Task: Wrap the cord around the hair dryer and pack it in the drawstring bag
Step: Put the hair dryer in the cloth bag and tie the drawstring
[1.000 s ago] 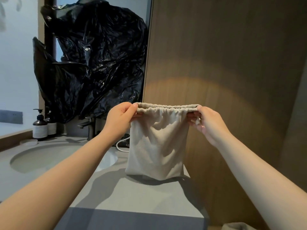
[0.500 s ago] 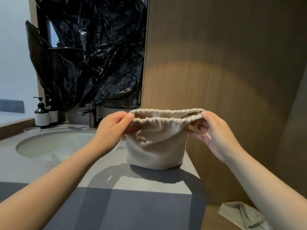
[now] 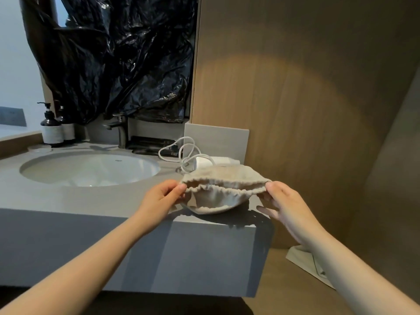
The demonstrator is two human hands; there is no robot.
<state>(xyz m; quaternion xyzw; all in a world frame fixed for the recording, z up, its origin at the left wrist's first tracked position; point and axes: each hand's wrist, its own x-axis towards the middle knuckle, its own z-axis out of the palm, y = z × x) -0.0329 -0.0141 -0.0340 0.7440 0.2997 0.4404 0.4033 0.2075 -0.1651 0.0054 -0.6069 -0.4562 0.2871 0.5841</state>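
Lower shelf item: a pale folded cloth piece point(image 3: 310, 263) lies on the wooden ledge at bottom right, partly hidden by the right forearm.
Left hand point(image 3: 160, 198): thumb and curled fingers pinch the left end of the bag's gathered mouth.
Right hand point(image 3: 287, 206): thumb and forefinger pinch the right end of the same mouth; the other fingers spread loosely beneath.
Drawstring bag point(image 3: 216, 200): beige cloth, held between both hands with its mouth stretched into a narrow slit facing the camera. Its body sags onto the front right part of the counter.
Counter point(image 3: 79, 202): grey slab with a thick front edge, carrying the bag and the dryer.
Basin point(image 3: 91, 169): white oval bowl sunk into the counter, left of the bag.
Hair dryer point(image 3: 210, 161): white, lying on the counter just behind the bag, which hides its near side.
Cord point(image 3: 179, 150): white, in loose loops on the counter left of the dryer, not wound round it.
Grey panel point(image 3: 218, 139): upright, directly behind the dryer.
Tap point(image 3: 120, 130): dark metal, behind the basin.
Pump bottles point(image 3: 51, 130): two dark ones with pale labels, at the far left.
Black plastic sheet point(image 3: 118, 57): crumpled, hanging above the tap.
Wood wall point(image 3: 295, 87): at right, with a warm patch of light.
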